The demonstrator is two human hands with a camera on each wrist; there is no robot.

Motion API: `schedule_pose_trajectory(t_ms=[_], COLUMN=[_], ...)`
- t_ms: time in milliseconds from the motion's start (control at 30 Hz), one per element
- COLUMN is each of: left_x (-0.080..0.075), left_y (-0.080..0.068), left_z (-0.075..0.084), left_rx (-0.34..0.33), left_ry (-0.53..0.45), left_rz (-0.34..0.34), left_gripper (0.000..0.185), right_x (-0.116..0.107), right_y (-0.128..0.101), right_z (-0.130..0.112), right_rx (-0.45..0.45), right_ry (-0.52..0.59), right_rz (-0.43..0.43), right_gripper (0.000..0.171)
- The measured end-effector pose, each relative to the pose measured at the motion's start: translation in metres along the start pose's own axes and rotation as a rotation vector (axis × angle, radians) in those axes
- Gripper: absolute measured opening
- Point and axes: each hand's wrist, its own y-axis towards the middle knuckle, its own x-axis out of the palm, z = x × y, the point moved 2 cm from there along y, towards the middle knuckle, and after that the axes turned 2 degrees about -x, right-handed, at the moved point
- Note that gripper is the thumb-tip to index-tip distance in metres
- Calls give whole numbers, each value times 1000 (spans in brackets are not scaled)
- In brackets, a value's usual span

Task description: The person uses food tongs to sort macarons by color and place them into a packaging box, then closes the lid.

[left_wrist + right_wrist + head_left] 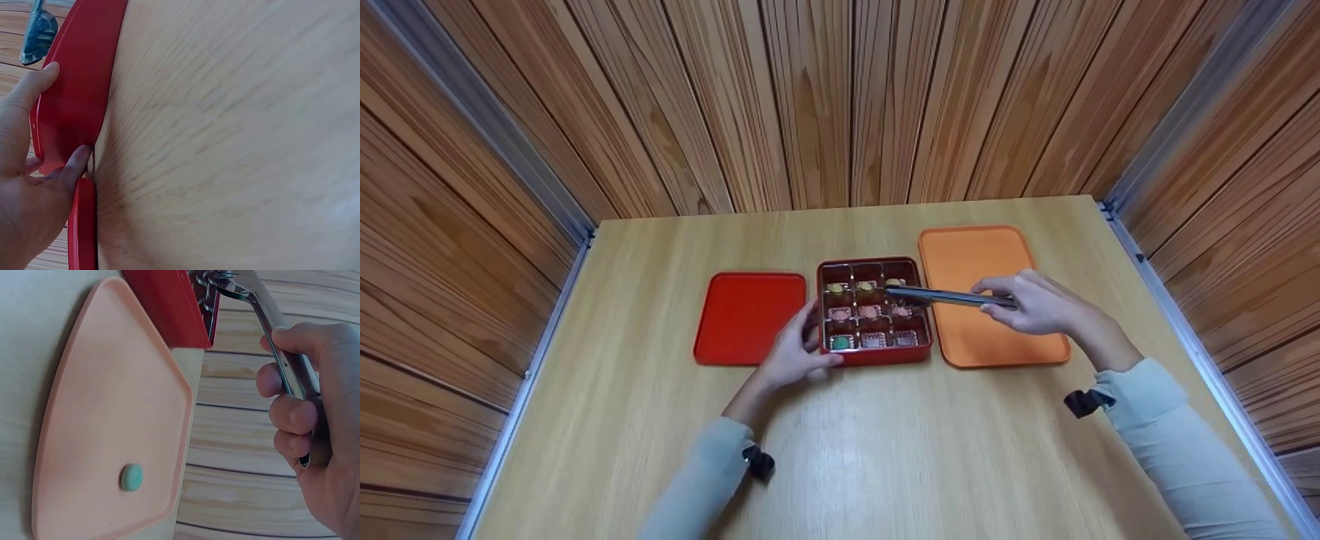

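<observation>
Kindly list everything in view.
Rectangular compartment box: 1, red, centre
Flat rectangular lid or tray: 1, red, left of box
Rectangular tray: 1, orange, right of box
Round back-row pieces: 3, yellow, box
Round middle-row pieces: 3, pink, box
Round front-row piece: 1, green, leftmost compartment
Loose round piece: 1, green, orange tray
Metal tongs: 1, silver, at box
Wooden table: 1, tan, below
Wooden walls: 3, brown, surrounding
Metal rails: 4, grey, edges
Wrist devices: 2, black, cuffs
Sleeves: 2, pale green, forearms
Left hand: 1, bare, holding box
Right hand: 1, bare, gripping tongs
</observation>
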Motion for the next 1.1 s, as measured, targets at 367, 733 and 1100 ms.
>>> schedule_pose_trajectory(t_ms=[367,733,1100], left_x=[-1,-1,0], left_y=[0,-1,0], left_z=[-1,1,-1], left_rx=[15,16,19], left_ry=[3,19,-10], left_rz=[-4,0,-9], left_gripper=[117,117,117], right_x=[15,28,35], right_y=[14,22,23], right_z=[-17,-24,-25], right_rx=[-102,-124,-82], right_ry=[-44,-74,-85], right_rz=[0,-37,-68], right_gripper=[22,23,25])
